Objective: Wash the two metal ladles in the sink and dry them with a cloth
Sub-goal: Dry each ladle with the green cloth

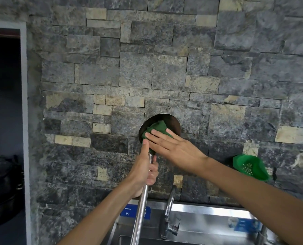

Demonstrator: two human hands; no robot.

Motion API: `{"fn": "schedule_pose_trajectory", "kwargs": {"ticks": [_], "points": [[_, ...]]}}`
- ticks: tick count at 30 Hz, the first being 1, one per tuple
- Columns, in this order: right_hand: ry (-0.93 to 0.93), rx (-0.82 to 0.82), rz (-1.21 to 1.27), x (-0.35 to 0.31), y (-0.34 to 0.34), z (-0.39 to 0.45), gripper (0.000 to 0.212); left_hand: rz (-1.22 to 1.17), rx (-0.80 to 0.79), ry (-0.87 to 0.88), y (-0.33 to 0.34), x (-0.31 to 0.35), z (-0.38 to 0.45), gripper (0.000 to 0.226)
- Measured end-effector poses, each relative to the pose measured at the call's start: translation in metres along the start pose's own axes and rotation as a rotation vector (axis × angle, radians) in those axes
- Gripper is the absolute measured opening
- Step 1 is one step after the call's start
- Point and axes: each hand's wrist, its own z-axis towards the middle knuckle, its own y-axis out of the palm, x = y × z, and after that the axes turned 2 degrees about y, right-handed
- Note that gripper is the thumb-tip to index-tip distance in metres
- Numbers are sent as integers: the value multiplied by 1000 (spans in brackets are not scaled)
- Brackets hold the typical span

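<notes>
A metal ladle [142, 200] is held upright in front of the stone wall, its round bowl [172, 121] at the top and its long shiny handle running down towards the sink. My left hand [143, 170] is wrapped around the handle just under the bowl. A green cloth [156, 129] is bunched inside the bowl. My right hand [173, 147] lies flat with its fingers pressing the cloth into the bowl. Only one ladle is in view.
A steel sink [209, 225] with a curved tap [170, 200] runs along the bottom. A green plastic strainer [249, 167] leans against the wall at the right. Dark stacked pots [0, 188] stand at the far left past a doorway frame.
</notes>
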Motion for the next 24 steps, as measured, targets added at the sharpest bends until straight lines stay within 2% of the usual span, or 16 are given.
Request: {"fn": "schedule_pose_trajectory", "kwargs": {"ticks": [5,10,14,17,20,24], "points": [[74,83,-131,-3,-2,14,82,-61,-15,-18,-2,5,-2,61],[232,114,-258,-14,-2,20,60,-81,14,3,-7,8,-1,55],[319,142,-179,-29,6,17,58,28,86,76,-14,15,1,46],[351,124,-37,-45,6,14,74,96,73,75,-19,20,5,45],[410,112,119,-56,-1,19,84,115,2,-3,-18,17,4,49],[331,161,147,-57,-7,27,69,-18,-113,-15,-16,11,-1,67]]}}
